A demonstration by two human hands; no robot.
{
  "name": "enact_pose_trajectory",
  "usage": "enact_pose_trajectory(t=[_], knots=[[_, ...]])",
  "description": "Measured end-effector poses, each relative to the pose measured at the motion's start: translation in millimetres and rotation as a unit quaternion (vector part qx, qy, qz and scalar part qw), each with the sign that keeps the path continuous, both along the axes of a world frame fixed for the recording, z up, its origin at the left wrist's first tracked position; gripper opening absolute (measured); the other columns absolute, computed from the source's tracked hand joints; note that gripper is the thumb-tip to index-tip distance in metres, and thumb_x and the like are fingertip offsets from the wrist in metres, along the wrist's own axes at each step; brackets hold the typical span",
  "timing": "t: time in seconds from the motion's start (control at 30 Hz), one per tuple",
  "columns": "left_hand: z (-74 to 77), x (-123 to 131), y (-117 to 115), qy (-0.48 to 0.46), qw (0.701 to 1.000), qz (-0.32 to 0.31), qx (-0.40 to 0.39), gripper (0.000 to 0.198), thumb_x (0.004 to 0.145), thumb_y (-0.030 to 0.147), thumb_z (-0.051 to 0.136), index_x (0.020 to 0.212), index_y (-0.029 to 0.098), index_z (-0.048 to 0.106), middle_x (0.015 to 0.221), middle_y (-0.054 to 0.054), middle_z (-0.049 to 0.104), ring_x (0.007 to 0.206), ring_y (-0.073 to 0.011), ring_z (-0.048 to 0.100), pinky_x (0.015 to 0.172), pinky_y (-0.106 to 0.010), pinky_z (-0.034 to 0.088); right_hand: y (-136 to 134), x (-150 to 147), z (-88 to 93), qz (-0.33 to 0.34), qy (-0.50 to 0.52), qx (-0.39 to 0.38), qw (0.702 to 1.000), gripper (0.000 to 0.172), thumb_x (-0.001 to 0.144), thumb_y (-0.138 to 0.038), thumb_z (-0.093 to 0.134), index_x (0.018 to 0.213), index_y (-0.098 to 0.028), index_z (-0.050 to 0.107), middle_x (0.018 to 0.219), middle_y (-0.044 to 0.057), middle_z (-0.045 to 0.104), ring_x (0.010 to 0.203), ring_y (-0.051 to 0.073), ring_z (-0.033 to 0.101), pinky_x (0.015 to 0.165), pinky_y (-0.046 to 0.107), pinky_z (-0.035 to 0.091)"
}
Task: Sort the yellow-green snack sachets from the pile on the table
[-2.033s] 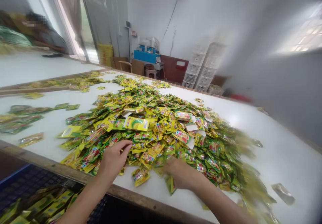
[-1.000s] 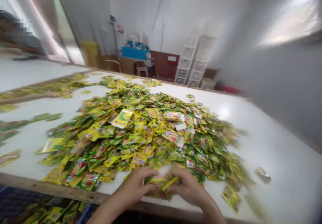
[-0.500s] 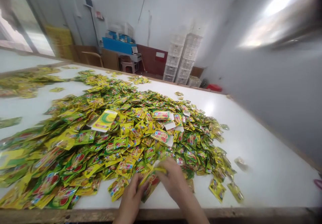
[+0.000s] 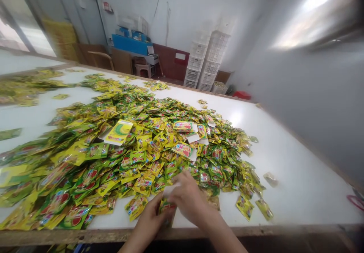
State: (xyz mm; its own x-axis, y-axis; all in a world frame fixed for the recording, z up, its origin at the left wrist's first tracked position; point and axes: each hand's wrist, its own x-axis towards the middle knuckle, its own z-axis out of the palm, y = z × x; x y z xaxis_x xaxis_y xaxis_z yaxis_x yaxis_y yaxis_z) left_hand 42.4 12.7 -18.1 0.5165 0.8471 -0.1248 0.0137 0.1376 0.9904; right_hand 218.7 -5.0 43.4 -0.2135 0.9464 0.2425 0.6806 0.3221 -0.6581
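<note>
Near the table's front edge, my left hand (image 4: 152, 217) is closed around a small printed carton (image 4: 167, 206) in green, red and yellow. My right hand (image 4: 187, 198) pinches at the carton's top end, where a white flap (image 4: 170, 189) shows. Its fingers partly cover the carton. Just beyond both hands lies a big heap of small green and yellow sachets (image 4: 145, 183). Resting on the heap are a yellow carton (image 4: 121, 132) with a white flap and several fruit-printed cartons (image 4: 184, 150) with their white flaps out.
The white tabletop (image 4: 295, 177) has a wooden rim (image 4: 99, 236) along the front. A few loose sachets (image 4: 245, 207) lie to the right, with a pink ring-shaped handle (image 4: 355, 201) at the far right edge. Stacked white crates (image 4: 209, 65) stand behind the table.
My right hand has moved slightly up and left over the carton's top, and the white flap shows more. The carton looks more upright between my hands. The view has shifted a little.
</note>
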Motion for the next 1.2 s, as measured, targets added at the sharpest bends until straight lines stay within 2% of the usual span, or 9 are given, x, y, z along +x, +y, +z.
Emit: enact_pose_trajectory(t=[0.1, 0.17, 0.27, 0.37, 0.47, 0.6, 0.8, 0.97, 1.2], knots=[[1.1, -4, -2, 0.007, 0.999, 0.011, -0.032, 0.039, 0.070, 0.035, 0.078, 0.105, 0.020, 0.071, 0.106, -0.006, 0.075, 0.104, -0.0292, 0.064, 0.095, -0.036, 0.047, -11, 1, -7.7, 0.032, 0.069, -0.008, 0.997, 0.013, 0.088, -0.022, 0.066, 0.078, -0.025, 0.075, 0.120, 0.004, 0.061, 0.118, 0.025, 0.048, 0.098, 0.040, 0.039], [3.8, -7, -5, 0.018, 0.997, 0.031, -0.070, 0.043, 0.072, 0.043, 0.075, 0.108, 0.020, 0.071, 0.112, -0.007, 0.073, 0.111, -0.0307, 0.062, 0.100, -0.039, 0.045, -19, 4, -15.8, -0.039, 0.183, -0.036, 0.982, 0.014, 0.092, -0.027, 0.060, 0.089, -0.025, 0.074, 0.112, 0.006, 0.064, 0.106, 0.022, 0.056, 0.089, 0.036, 0.047], [12.1, -14, -7, 0.034, 0.985, 0.089, -0.142, 0.043, 0.081, 0.049, 0.063, 0.114, 0.022, 0.069, 0.128, -0.006, 0.067, 0.132, -0.0288, 0.048, 0.111, -0.041, 0.035, -28, -1, -34.6, -0.151, 0.364, -0.150, 0.907, 0.024, 0.086, -0.039, 0.064, 0.101, -0.021, 0.069, 0.084, 0.004, 0.064, 0.065, 0.016, 0.060, 0.052, 0.025, 0.048], [23.1, -19, -2, -0.022, 0.976, 0.038, -0.213, 0.040, 0.081, 0.040, 0.064, 0.117, 0.022, 0.069, 0.130, -0.005, 0.065, 0.132, -0.0284, 0.048, 0.112, -0.043, 0.035, -32, -16, -50.7, -0.132, 0.453, -0.252, 0.845, 0.030, 0.077, -0.043, 0.069, 0.094, -0.018, 0.068, 0.063, -0.002, 0.057, 0.046, 0.011, 0.049, 0.040, 0.020, 0.037], [30.9, -17, 6, -0.065, 0.964, -0.018, -0.256, 0.045, 0.073, 0.025, 0.066, 0.118, 0.023, 0.069, 0.125, -0.006, 0.069, 0.120, -0.0305, 0.059, 0.103, -0.044, 0.046, -26, -30, -53.2, -0.148, 0.423, -0.200, 0.871, 0.019, 0.071, -0.032, 0.074, 0.083, -0.018, 0.072, 0.061, -0.003, 0.055, 0.050, 0.010, 0.047, 0.044, 0.019, 0.036], [23.9, -13, 12, -0.012, 0.981, 0.063, -0.183, 0.043, 0.075, 0.031, 0.068, 0.117, 0.023, 0.069, 0.124, -0.006, 0.069, 0.123, -0.0298, 0.058, 0.105, -0.045, 0.046, -15, -32, -43.5, -0.183, 0.377, -0.101, 0.902, 0.016, 0.076, -0.034, 0.071, 0.081, -0.020, 0.079, 0.067, -0.001, 0.057, 0.061, 0.012, 0.051, 0.055, 0.022, 0.042], [-5.6, -22, 18, 0.090, 0.986, 0.132, -0.045, 0.046, 0.072, 0.047, 0.075, 0.112, 0.024, 0.070, 0.124, -0.005, 0.069, 0.126, -0.0279, 0.055, 0.114, -0.047, 0.033, -6, -27, -44.5, -0.157, 0.423, -0.158, 0.878, 0.034, 0.076, -0.050, 0.073, 0.094, -0.022, 0.079, 0.070, 0.001, 0.063, 0.052, 0.011, 0.052, 0.046, 0.022, 0.043], [-9.1, -26, 28, 0.115, 0.988, 0.101, 0.010, 0.041, 0.074, 0.049, 0.073, 0.108, 0.025, 0.072, 0.118, -0.003, 0.072, 0.117, -0.0276, 0.061, 0.108, -0.044, 0.043, -3, -32, -47.2, -0.206, 0.383, -0.075, 0.897, 0.022, 0.070, -0.040, 0.081, 0.083, -0.022, 0.080, 0.064, 0.001, 0.065, 0.058, 0.014, 0.056, 0.056, 0.024, 0.047], [-4.4, -44, 28, 0.126, 0.967, 0.020, 0.222, 0.022, 0.080, 0.037, 0.071, 0.100, 0.032, 0.076, 0.110, -0.001, 0.075, 0.106, -0.0245, 0.067, 0.099, -0.035, 0.051, -25, -29, -40.1, -0.126, 0.294, 0.004, 0.947, 0.020, 0.080, -0.031, 0.075, 0.100, -0.029, 0.076, 0.083, 0.003, 0.072, 0.073, 0.017, 0.063, 0.068, 0.027, 0.050]])
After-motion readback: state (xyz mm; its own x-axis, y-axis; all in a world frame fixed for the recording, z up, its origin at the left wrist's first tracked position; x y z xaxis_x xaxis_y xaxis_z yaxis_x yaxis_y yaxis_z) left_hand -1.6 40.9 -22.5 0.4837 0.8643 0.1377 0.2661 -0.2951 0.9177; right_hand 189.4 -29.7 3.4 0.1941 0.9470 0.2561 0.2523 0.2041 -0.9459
